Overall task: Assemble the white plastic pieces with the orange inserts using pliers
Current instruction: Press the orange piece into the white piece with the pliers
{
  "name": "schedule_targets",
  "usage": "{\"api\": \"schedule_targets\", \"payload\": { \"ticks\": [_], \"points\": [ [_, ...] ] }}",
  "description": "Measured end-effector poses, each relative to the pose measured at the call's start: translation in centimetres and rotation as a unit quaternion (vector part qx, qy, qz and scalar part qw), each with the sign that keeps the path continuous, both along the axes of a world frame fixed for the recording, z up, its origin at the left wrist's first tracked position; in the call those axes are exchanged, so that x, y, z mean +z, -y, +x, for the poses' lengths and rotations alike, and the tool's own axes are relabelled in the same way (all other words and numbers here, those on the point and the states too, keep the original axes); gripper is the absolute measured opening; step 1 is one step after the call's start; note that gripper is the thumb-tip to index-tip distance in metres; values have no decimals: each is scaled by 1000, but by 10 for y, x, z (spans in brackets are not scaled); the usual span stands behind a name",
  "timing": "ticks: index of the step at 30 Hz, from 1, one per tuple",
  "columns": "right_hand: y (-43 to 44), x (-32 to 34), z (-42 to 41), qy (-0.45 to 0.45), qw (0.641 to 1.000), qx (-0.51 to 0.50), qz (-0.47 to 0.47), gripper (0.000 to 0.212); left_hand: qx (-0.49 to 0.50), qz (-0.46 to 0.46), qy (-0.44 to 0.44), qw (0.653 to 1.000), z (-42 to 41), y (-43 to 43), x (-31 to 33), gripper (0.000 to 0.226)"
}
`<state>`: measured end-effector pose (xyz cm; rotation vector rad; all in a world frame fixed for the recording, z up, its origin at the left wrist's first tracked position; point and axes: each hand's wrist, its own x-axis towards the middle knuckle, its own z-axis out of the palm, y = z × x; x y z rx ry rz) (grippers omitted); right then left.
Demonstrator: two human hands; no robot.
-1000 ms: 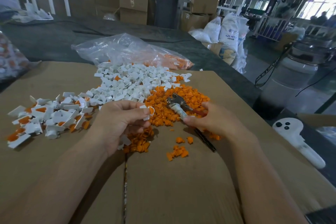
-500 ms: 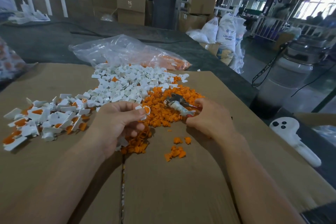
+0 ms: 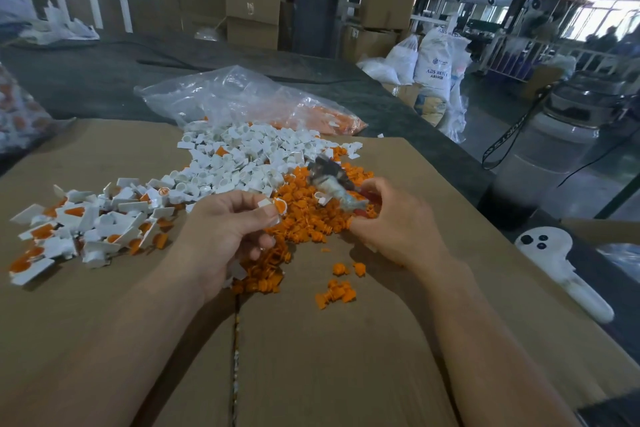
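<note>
Cardboard sheet (image 3: 311, 357) on a dark bench is used as worktop, w/ stacked boxes and white sacks (image 3: 434, 62) seen in the bg of a workshop hall. Compared w/ a sec ago, the pliers (image 3: 332, 184) are swung up and leftward, now motion-blurred, nose aimed away over the edge where the white pieces pile (image 3: 242, 156) meets the orange inserts pile (image 3: 308, 218). The black handle end, earlier seen past the wrist, is now hidden by the right hand (image 3: 391, 229). Judged from that, the tool is being brought round to the part, i.e. an insert is prob. about to be pressed home. Pliers are gripped in the right hand, fingers curled round the handles, wrist bent inward; jaw state can't be told (blur). A white piece (image 3: 266, 204) w/ an orange insert (image 3: 281, 207) at its end is pinched between thumb and fingertips of the left hand (image 3: 225, 232), which is kept approx. where it was, palm half up, just left of the pliers, not touching. Finished parts (image 3: 79, 222) are heaped at far left
</note>
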<state>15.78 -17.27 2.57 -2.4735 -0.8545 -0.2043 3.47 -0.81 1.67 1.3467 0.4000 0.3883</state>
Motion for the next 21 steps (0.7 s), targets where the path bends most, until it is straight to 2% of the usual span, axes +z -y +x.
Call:
{"api": "schedule_targets", "payload": {
  "ticks": [3, 6, 12, 21],
  "points": [
    [-2, 2, -5, 25, 998, 25, 45, 42, 21, -8, 16, 1000, 1, 1, 0, 6],
    [-3, 4, -10, 42, 995, 53, 72, 47, 38, -1, 40, 998, 1, 3, 0, 9],
    [-11, -1, -17, 31, 992, 119, -3, 55, 90, -8, 80, 993, 3, 3, 0, 14],
    [-14, 0, -26, 29, 984, 172, -33, 56, 113, 5, 104, 988, 3, 4, 2, 16]
  ]
}}
